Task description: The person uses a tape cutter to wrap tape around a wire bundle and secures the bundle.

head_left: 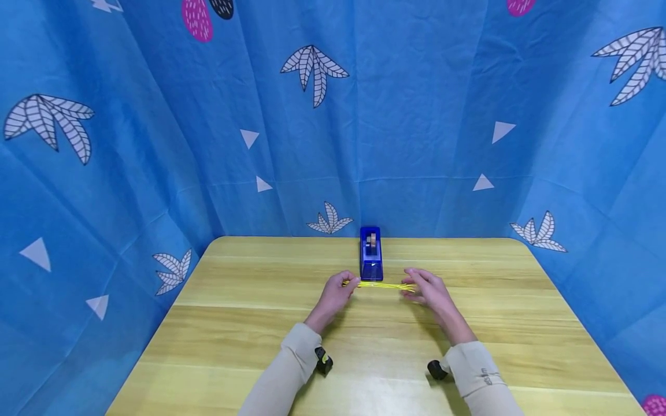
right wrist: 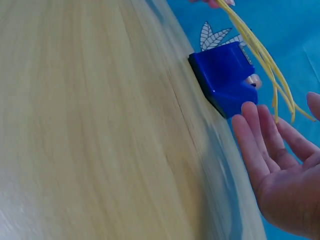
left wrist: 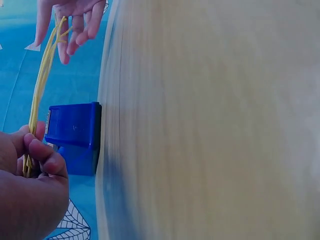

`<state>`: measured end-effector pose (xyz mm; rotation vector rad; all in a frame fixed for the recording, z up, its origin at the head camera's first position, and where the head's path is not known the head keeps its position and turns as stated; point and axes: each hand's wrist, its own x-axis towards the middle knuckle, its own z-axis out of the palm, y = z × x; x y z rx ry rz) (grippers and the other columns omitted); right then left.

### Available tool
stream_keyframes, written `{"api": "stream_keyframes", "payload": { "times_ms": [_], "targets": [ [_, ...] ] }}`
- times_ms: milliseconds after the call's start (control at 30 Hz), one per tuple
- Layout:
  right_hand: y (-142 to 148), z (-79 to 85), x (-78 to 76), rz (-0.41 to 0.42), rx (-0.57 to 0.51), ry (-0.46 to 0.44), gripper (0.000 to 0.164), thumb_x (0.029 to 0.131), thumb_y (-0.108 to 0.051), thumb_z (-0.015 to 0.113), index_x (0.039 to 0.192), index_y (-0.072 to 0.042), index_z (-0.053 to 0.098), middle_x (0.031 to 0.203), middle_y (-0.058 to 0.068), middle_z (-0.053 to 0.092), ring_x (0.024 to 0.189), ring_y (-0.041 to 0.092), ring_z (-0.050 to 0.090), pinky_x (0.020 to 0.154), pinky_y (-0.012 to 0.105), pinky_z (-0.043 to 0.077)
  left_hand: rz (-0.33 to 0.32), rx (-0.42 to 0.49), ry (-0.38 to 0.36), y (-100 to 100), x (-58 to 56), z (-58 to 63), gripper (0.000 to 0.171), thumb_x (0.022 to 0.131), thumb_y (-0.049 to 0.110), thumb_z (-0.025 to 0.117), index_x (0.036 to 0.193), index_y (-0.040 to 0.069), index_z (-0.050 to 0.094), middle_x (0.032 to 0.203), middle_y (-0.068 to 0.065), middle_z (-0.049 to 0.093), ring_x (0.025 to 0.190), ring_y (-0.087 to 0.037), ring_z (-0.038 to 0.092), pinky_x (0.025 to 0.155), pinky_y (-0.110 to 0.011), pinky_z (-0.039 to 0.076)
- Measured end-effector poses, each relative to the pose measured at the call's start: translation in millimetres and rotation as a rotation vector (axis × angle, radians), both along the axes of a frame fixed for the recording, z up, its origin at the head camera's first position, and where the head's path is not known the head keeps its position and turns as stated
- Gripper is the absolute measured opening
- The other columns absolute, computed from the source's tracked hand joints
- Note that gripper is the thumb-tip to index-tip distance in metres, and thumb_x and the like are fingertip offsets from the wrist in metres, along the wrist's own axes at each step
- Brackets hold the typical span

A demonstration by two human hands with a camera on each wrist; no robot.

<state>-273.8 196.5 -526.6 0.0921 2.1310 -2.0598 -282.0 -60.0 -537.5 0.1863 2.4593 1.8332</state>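
Note:
A bundle of thin yellow strands [head_left: 384,285] stretches between the two hands, raised above the table. The left hand [head_left: 335,293] pinches one end of it between thumb and fingers, as the left wrist view shows. Toward the other end, where the strand tips [right wrist: 280,92] splay apart, the right hand [head_left: 430,293] is spread with its palm turned up. Its fingers [right wrist: 250,142] are fairly straight and not closed round the strands; whether a tip touches them I cannot tell. Just beyond the bundle stands a blue tape dispenser [head_left: 372,271], with a small roll inside it.
The wood-grain table [head_left: 250,323] has rounded far corners. A blue patterned curtain [head_left: 416,115] hangs behind it and along both sides. Small black devices [head_left: 324,361] are strapped at the wrists, by the cuffs of the pale sleeves [head_left: 283,370].

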Motion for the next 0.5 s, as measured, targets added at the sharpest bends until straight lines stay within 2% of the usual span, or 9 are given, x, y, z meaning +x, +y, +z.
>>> {"api": "stream_keyframes", "payload": {
  "times_ms": [233, 367, 500],
  "targets": [
    [-4.2, 2.4, 1.4, 0.071, 0.073, -0.019, 0.062, 0.107, -0.046, 0.053, 0.139, 0.007, 0.056, 0.135, 0.031, 0.06, 0.091, 0.023, 0.073, 0.088, 0.039, 0.062, 0.002, 0.005, -0.001, 2.3, 0.5, 1.5, 0.024, 0.106, 0.023, 0.059, 0.094, 0.004, 0.065, 0.071, 0.002, 0.05, 0.066, -0.013, 0.044, 0.062, -0.025, 0.039],
    [-7.0, 3.7, 1.8, 0.113, 0.093, -0.071, 0.055, 0.107, -0.04, 0.055, 0.134, 0.008, 0.059, 0.11, 0.025, 0.07, 0.077, 0.018, 0.07, 0.076, 0.034, 0.063, -0.001, 0.003, -0.013, 4.1, 0.7, 1.7, 0.025, 0.106, 0.025, 0.059, 0.096, 0.002, 0.065, 0.072, 0.002, 0.05, 0.067, -0.013, 0.045, 0.063, -0.026, 0.04],
    [-7.8, 3.4, 1.9, 0.147, 0.082, -0.083, 0.045, 0.105, -0.028, 0.062, 0.124, 0.013, 0.063, 0.085, 0.008, 0.065, 0.064, 0.012, 0.061, 0.064, 0.028, 0.059, 0.0, -0.015, -0.005, 4.7, 1.4, 0.9, 0.026, 0.106, 0.025, 0.061, 0.096, 0.002, 0.066, 0.073, 0.001, 0.053, 0.066, -0.013, 0.045, 0.061, -0.025, 0.039]
  ]
}}
